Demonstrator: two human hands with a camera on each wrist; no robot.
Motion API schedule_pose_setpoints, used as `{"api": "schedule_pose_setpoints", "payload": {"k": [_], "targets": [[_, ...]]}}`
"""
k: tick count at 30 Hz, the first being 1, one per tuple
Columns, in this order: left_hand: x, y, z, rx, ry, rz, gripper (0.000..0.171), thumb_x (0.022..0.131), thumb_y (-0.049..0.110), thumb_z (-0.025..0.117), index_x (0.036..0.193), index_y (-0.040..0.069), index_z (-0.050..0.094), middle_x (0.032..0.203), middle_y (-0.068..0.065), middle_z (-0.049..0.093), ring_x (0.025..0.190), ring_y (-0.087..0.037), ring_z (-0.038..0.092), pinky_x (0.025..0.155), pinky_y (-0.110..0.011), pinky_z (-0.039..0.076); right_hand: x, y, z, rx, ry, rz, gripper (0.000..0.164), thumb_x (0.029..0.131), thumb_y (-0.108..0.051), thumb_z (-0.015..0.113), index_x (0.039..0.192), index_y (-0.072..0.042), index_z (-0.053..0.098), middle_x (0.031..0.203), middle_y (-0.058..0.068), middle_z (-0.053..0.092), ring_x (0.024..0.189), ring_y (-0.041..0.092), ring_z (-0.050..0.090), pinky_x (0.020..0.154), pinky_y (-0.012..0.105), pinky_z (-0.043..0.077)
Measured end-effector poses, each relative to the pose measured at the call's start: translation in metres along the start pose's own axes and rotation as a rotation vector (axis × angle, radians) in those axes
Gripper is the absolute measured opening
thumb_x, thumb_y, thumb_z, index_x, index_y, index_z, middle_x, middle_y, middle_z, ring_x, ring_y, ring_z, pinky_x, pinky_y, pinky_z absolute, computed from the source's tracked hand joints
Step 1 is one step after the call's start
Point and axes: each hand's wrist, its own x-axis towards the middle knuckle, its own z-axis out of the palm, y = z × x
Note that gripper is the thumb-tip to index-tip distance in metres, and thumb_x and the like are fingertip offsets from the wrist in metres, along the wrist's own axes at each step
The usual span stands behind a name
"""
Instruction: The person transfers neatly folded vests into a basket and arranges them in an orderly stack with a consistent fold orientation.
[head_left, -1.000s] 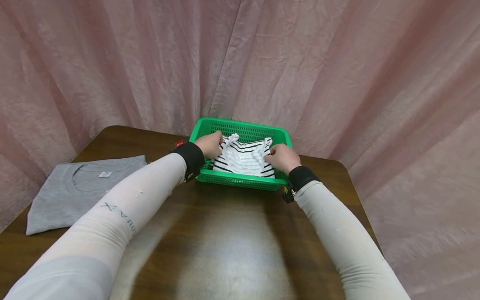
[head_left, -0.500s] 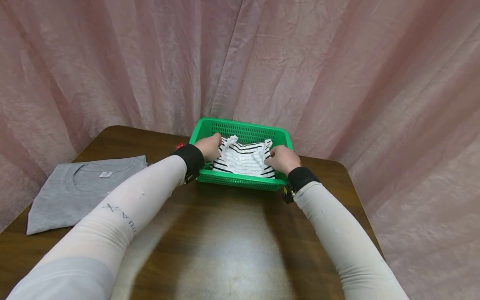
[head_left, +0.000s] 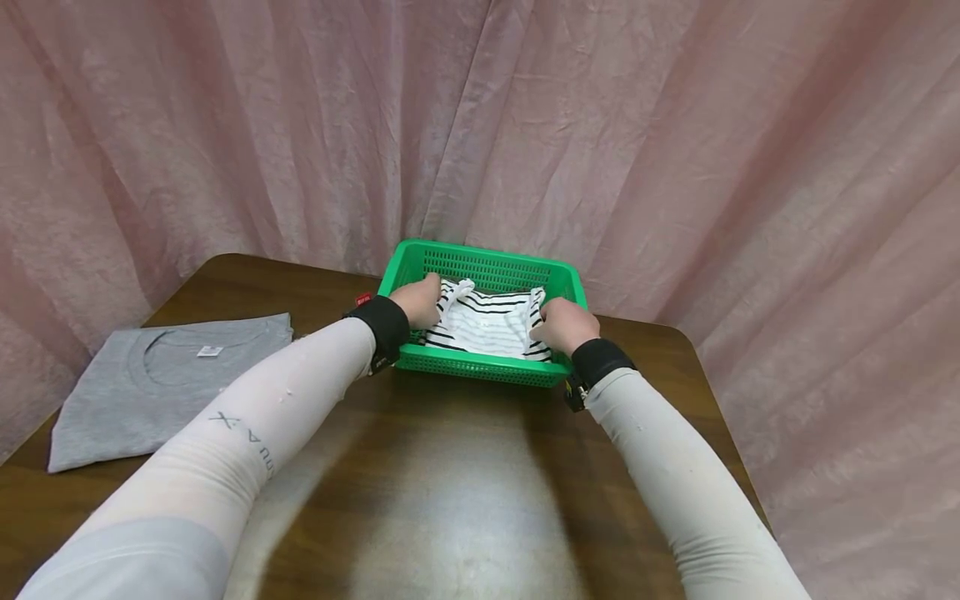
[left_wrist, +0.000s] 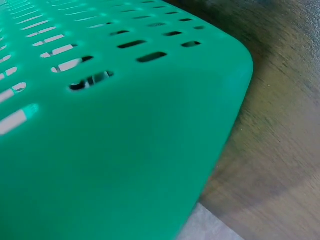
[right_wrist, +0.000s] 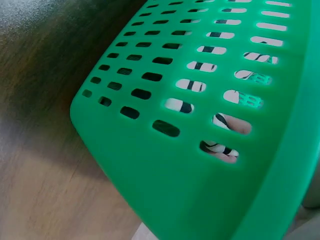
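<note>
A folded black-and-white striped garment (head_left: 487, 327) lies inside the green perforated basket (head_left: 480, 367). Its side edges are pinched by the left hand (head_left: 417, 302) and the right hand (head_left: 567, 323), though the left fingertips are partly hidden. The cloth should handle as light, soft and floppy — nothing fragile — and is best taken by both sides so the fold is kept. Its long axis is laid left to right, along the basket's length, with raised corners pointed away from the person.
</note>
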Motion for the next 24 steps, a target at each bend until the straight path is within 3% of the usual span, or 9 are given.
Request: {"api": "schedule_pose_setpoints", "payload": {"k": [4,6,10,15,20,24], "targets": [[0.004,-0.003,0.003,0.016,0.005,0.001,0.033,0.105,0.003,0.051,0.138,-0.001,0.047,0.098,-0.018,0.065,0.075,-0.031,0.058,0.071,-0.043,0.045,0.000,0.000,0.000,-0.030,0.005,-0.002,0.047,0.102,-0.021,0.075,0.066,-0.017,0.046,0.063,-0.003,0.041,0.060,0.019,0.051,0.060,0.035,0.035],[-0.013,0.014,-0.002,0.032,-0.010,-0.030,0.037,0.107,0.002,0.050,0.143,-0.003,0.045,0.104,-0.020,0.068,0.080,-0.033,0.062,0.074,-0.045,0.047,0.000,-0.001,0.000,-0.058,0.010,-0.005,0.042,0.101,-0.020,0.075,0.068,-0.016,0.051,0.065,-0.002,0.046,0.063,0.020,0.053,0.060,0.037,0.038],[-0.024,0.019,-0.003,0.066,0.008,-0.013,0.046,0.108,0.003,0.050,0.152,-0.006,0.039,0.107,-0.020,0.069,0.081,-0.031,0.063,0.074,-0.043,0.046,-0.001,-0.003,0.002,-0.106,0.027,-0.001,0.030,0.101,-0.020,0.074,0.074,-0.013,0.061,0.070,0.001,0.053,0.069,0.023,0.057,0.063,0.039,0.042],[-0.031,0.024,-0.002,0.081,0.025,-0.027,0.065,0.108,0.005,0.053,0.166,-0.009,0.025,0.095,-0.018,0.067,0.073,-0.029,0.058,0.070,-0.041,0.041,-0.002,-0.005,0.004,-0.141,0.042,0.013,0.023,0.101,-0.023,0.076,0.083,-0.010,0.070,0.077,0.005,0.063,0.074,0.025,0.062,0.066,0.042,0.048],[-0.029,0.023,0.001,0.085,0.036,-0.041,0.071,0.108,0.006,0.056,0.168,-0.009,0.022,0.087,-0.015,0.066,0.069,-0.028,0.057,0.067,-0.041,0.040,-0.003,-0.007,0.005,-0.169,0.047,0.021,0.021,0.101,-0.024,0.076,0.088,-0.008,0.073,0.082,0.008,0.068,0.077,0.025,0.064,0.068,0.043,0.051],[-0.023,0.022,0.004,0.096,0.039,-0.040,0.071,0.108,0.007,0.056,0.168,-0.009,0.022,0.096,-0.019,0.070,0.076,-0.031,0.064,0.070,-0.042,0.044,-0.003,-0.006,0.005,-0.183,0.036,0.032,0.019,0.101,-0.024,0.076,0.093,-0.006,0.074,0.085,0.009,0.069,0.078,0.026,0.064,0.070,0.044,0.053]]}}
